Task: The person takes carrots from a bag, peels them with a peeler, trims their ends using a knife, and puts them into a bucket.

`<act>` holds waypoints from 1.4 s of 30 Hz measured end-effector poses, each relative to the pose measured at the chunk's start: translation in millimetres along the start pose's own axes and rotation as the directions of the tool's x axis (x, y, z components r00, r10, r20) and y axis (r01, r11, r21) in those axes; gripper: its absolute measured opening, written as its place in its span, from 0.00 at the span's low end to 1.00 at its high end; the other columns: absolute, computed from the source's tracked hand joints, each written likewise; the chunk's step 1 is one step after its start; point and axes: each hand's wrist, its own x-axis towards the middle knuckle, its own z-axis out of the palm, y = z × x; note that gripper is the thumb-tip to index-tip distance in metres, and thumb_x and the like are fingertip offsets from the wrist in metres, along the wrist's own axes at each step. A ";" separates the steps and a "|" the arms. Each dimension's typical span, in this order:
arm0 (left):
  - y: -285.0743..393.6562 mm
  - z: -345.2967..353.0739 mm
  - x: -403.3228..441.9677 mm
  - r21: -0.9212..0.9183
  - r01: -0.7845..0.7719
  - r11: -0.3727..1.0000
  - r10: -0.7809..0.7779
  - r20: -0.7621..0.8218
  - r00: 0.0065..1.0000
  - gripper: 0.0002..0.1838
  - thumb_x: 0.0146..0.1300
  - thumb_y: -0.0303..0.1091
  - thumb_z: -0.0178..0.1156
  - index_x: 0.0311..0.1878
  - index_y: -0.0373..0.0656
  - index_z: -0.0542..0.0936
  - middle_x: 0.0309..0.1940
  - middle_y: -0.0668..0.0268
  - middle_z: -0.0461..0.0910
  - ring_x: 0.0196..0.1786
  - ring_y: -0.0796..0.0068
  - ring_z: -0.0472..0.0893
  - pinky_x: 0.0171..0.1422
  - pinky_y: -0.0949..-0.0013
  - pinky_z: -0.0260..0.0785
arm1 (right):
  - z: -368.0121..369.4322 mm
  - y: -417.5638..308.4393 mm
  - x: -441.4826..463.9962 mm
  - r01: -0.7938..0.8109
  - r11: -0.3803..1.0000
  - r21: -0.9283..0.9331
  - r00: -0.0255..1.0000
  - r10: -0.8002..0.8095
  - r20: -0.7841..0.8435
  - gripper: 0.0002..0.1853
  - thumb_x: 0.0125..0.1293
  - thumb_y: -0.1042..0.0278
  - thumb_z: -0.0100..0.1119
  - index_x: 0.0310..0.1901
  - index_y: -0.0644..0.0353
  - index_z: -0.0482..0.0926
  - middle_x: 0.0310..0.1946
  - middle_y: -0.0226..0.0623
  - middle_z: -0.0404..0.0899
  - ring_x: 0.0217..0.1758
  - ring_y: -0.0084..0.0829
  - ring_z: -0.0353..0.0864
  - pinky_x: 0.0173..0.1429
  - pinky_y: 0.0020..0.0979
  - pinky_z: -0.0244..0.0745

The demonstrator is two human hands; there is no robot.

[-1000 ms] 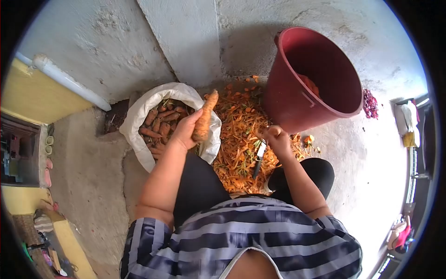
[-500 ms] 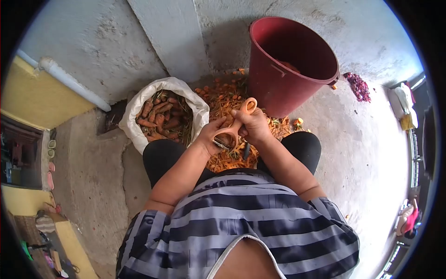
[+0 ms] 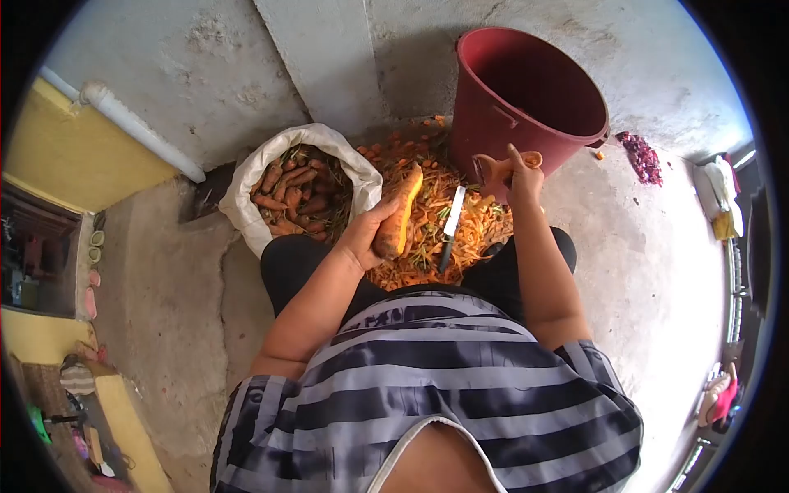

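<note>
My left hand (image 3: 366, 234) is closed around a thick carrot (image 3: 398, 215), whose right side shows a bright peeled strip while the rest keeps its darker skin. In my right hand (image 3: 526, 182) is an orange-handled peeler (image 3: 493, 170), lifted in front of the bucket, apart from the carrot. Between my legs lies a pile of orange peelings (image 3: 477, 218). A knife (image 3: 452, 218) with a pale blade and black handle rests on that pile. To the left, an open white sack (image 3: 238, 197) holds several unpeeled carrots (image 3: 300, 193).
A tall red bucket (image 3: 485, 107) stands by the wall beyond my right hand. Dark red scraps (image 3: 639, 158) lie on the concrete floor right of it. A white pipe (image 3: 140, 127) runs along the wall at left, and slippers (image 3: 94, 246) line a doorway.
My right hand has moved right with the peeler, away from my left hand. The carrot in my left hand now shows clearly with a peeled strip. The knife is now uncovered.
</note>
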 end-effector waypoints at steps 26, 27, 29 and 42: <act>-18.0 -22.2 21.4 -0.160 0.111 0.981 -0.096 0.099 0.990 0.19 0.67 0.45 0.42 0.50 0.40 0.69 0.34 0.60 0.74 0.33 0.67 0.77 0.32 0.64 0.74 | 44.0 -8.2 -61.2 -0.130 0.990 0.056 0.949 0.108 0.296 0.12 0.50 0.68 0.65 0.28 0.62 0.71 0.20 0.34 0.73 0.16 0.24 0.70 0.17 0.26 0.65; -18.0 -19.7 23.1 -0.174 0.120 0.977 -0.109 0.071 0.992 0.19 0.67 0.46 0.42 0.49 0.40 0.69 0.34 0.60 0.75 0.34 0.67 0.77 0.32 0.63 0.75 | 53.9 -9.3 -90.9 -0.146 0.986 0.078 0.921 0.107 0.374 0.12 0.50 0.68 0.65 0.27 0.62 0.71 0.20 0.34 0.73 0.17 0.24 0.71 0.18 0.25 0.66; -19.2 -12.3 26.7 -0.201 0.136 0.970 -0.136 0.014 0.991 0.20 0.67 0.47 0.41 0.48 0.40 0.70 0.35 0.59 0.75 0.35 0.67 0.78 0.32 0.62 0.75 | 55.8 -7.4 -123.8 -0.242 0.970 0.016 0.768 0.181 0.615 0.12 0.50 0.67 0.65 0.27 0.62 0.72 0.21 0.33 0.73 0.20 0.23 0.72 0.19 0.25 0.67; -19.8 -19.4 21.4 -0.029 0.098 0.995 -0.096 0.074 0.993 0.20 0.65 0.44 0.47 0.51 0.37 0.67 0.35 0.56 0.74 0.34 0.67 0.78 0.28 0.63 0.77 | 18.1 1.9 -9.9 -0.114 0.993 -0.028 0.983 0.117 0.139 0.14 0.50 0.65 0.65 0.29 0.62 0.70 0.19 0.34 0.72 0.16 0.24 0.70 0.17 0.27 0.65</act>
